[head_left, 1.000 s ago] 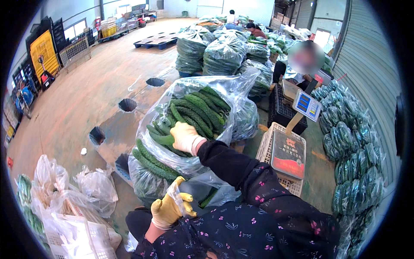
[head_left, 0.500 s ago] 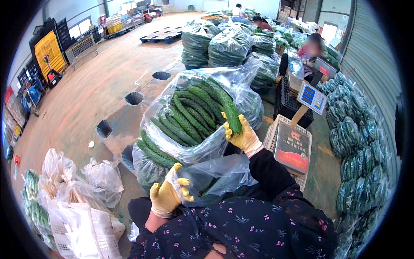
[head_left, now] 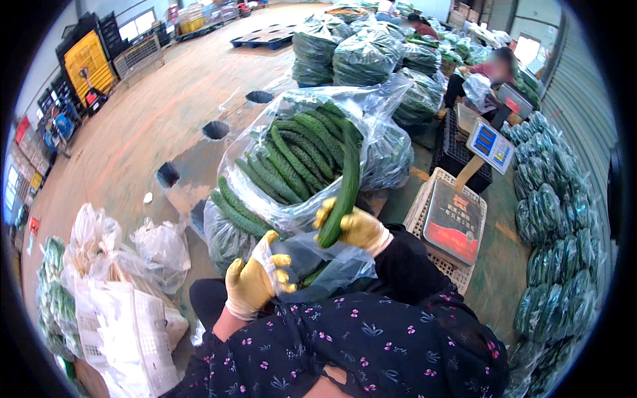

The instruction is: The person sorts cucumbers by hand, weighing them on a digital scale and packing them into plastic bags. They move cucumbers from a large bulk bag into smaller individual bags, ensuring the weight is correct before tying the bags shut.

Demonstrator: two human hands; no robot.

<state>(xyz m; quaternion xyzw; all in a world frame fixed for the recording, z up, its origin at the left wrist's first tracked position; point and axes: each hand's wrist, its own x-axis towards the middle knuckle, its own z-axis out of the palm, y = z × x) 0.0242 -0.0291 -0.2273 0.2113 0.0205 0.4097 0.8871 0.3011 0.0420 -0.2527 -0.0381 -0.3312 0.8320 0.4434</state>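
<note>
My right hand (head_left: 361, 231), in a yellow glove, grips a long green cucumber (head_left: 348, 176) near its lower end. The cucumber points up and away, over the right side of a large clear bag (head_left: 242, 149) full of cucumbers (head_left: 302, 159). In a matching glove, my left hand (head_left: 255, 278) has curled fingers with a strip of clear plastic caught across them. That plastic belongs to a smaller plastic bag (head_left: 358, 265) spread between my hands, just below the large one. Some green shows inside it. More cucumbers (head_left: 239, 215) lie at the large bag's left edge.
A scale (head_left: 454, 219) with a display (head_left: 491, 147) rests on a crate at right. Bagged cucumbers (head_left: 557, 252) line the right wall. White crates (head_left: 126, 331) and loose plastic bags (head_left: 159, 249) stand at left. Full sacks (head_left: 368, 56) and other people are farther back.
My right hand has come down and slightly left with the cucumber, toward the smaller bag. My left hand keeps its place by the bag. The view has shifted slightly.
</note>
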